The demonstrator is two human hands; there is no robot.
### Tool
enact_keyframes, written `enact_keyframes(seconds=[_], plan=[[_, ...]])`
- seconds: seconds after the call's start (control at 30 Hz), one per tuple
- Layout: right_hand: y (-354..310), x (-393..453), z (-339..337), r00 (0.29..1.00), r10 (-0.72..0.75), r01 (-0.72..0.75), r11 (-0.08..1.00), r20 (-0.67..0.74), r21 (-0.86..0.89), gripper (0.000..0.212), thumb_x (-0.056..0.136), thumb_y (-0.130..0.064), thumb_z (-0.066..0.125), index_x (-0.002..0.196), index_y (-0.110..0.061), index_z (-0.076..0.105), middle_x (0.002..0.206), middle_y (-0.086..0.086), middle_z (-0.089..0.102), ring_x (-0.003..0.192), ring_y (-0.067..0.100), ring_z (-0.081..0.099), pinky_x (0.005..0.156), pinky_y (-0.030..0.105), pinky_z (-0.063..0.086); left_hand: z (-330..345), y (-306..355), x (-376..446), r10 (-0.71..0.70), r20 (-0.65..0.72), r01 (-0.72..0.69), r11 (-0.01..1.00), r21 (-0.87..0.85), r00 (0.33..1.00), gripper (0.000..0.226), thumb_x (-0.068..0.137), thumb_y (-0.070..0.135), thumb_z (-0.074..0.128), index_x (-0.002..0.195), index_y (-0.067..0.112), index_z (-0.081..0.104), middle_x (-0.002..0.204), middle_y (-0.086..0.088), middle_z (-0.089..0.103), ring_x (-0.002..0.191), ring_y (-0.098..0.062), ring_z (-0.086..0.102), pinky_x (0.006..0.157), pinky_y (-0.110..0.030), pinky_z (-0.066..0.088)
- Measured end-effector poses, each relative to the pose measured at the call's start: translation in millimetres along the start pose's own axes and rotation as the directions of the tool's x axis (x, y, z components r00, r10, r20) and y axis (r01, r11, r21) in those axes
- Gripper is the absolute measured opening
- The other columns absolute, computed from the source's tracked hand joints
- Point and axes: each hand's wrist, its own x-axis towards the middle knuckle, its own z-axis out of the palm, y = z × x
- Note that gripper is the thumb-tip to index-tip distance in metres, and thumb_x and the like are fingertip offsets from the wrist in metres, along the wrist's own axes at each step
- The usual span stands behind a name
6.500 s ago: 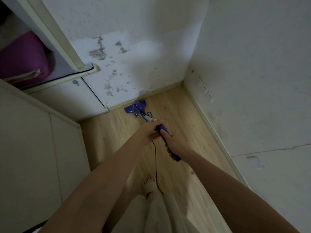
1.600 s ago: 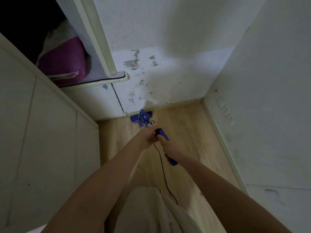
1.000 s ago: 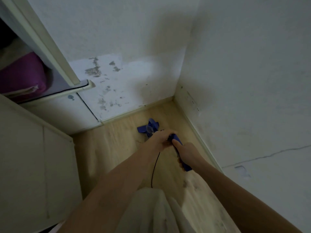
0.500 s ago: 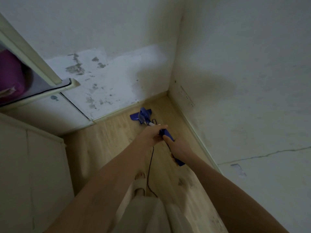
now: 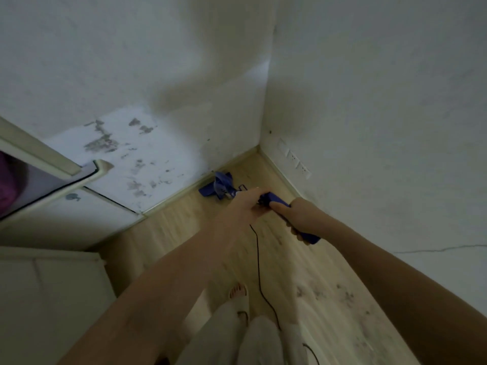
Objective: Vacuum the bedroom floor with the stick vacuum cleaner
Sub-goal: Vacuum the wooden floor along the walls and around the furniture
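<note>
Your right hand (image 5: 300, 219) wraps the blue handle at the near end of the stick vacuum cleaner (image 5: 276, 206); your left hand (image 5: 247, 206) grips farther up. Its long axis points to 11 o'clock, with the floor head (image 5: 214, 187) touching the skirting board (image 5: 168, 204).

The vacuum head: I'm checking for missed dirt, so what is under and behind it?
The vacuum head sits on the wood floor, with the baseboard and stained wall directly behind. Floor beneath it is covered.
</note>
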Motion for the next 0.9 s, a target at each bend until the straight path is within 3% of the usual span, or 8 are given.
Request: enact_keyframes(seconds=[0.13,0.27,0.37,0.53,0.67,0.77,0.9], plan=[[-15.4,9.0,2.7,1.0,-0.017,0.017,0.999,-0.019,0.033,0.054,0.096,-0.059,0.041,0.074,-0.009,0.047,0.058,0.007,0.055,0.04,0.017,0.049,0.039,0.021,0.041,-7.8,15.5,7.4,0.015,0.016,-0.015,1.0,-0.025,1.0,0.055,0.087,0.012,0.069,0.134,0.0,0.042,0.116,-0.015,0.055,0.083,-0.024,0.062,0.052,-0.033,0.055],[-17.1,10.1,-1.3,1.0,-0.009,0.009,0.999,-0.004,0.047,0.054,0.096,-0.06,0.04,0.074,-0.011,0.046,0.058,0.006,0.054,0.041,0.017,0.049,0.041,0.022,0.042,-8.8,18.7,7.2,0.015,0.035,-0.015,1.0,0.016,0.999,0.055,0.087,0.013,0.07,0.133,-0.002,0.044,0.109,-0.016,0.057,0.082,-0.024,0.062,0.05,-0.03,0.056],[-7.2,9.4,-2.0,1.0,0.013,-0.013,0.998,0.0,0.067,0.054,0.096,-0.06,0.04,0.074,-0.011,0.046,0.059,0.006,0.054,0.041,0.017,0.048,0.041,0.022,0.042,-3.1,13.3,8.2,0.026,0.015,-0.026,0.999,0.018,1.0,0.069,0.082,0.013,0.074,0.138,0.0,0.036,0.115,-0.019,0.058,0.086,-0.026,0.065,0.052,-0.03,0.056],[17.9,5.4,8.6,0.998,0.047,-0.05,0.993,0.038,0.104,0.057,0.095,-0.063,0.038,0.074,-0.01,0.047,0.058,0.005,0.054,0.041,0.016,0.048,0.041,0.022,0.042,2.8,-12.8,9.8,0.017,0.06,-0.019,0.999,0.045,0.998,0.068,0.088,0.017,0.068,0.143,0.001,0.032,0.133,-0.015,0.051,0.1,-0.025,0.062,0.061,-0.031,0.059],[41.8,-0.5,17.0,1.0,-0.001,0.001,0.997,0.002,0.072,0.057,0.094,-0.063,0.039,0.073,-0.011,0.047,0.056,0.004,0.053,0.039,0.015,0.047,0.04,0.022,0.042,9.3,-37.5,6.6,0.023,0.029,-0.024,0.999,0.032,0.999,0.054,0.088,0.015,0.067,0.134,-0.001,0.042,0.113,-0.015,0.059,0.09,-0.023,0.062,0.069,-0.031,0.056],[63.1,-9.6,22.2,1.0,-0.01,0.012,0.998,-0.026,0.058,0.055,0.094,-0.062,0.04,0.073,-0.012,0.047,0.057,0.004,0.053,0.04,0.016,0.048,0.042,0.024,0.043,19.7,-59.4,0.7,0.021,-0.004,-0.021,1.0,0.011,1.0,0.039,0.088,0.011,0.067,0.121,0.003,0.047,0.096,-0.012,0.061,0.081,-0.021,0.062,0.062,-0.028,0.055],[97.8,-27.9,13.7,0.998,-0.045,0.046,0.999,-0.044,0.015,0.053,0.094,-0.062,0.039,0.073,-0.014,0.045,0.058,0.005,0.054,0.041,0.016,0.049,0.043,0.024,0.045,43.5,-84.9,-12.3,0.042,-0.038,-0.042,0.999,0.024,0.998,0.032,0.087,0.009,0.068,0.113,0.004,0.049,0.094,-0.012,0.06,0.079,-0.021,0.062,0.054,-0.027,0.054]])
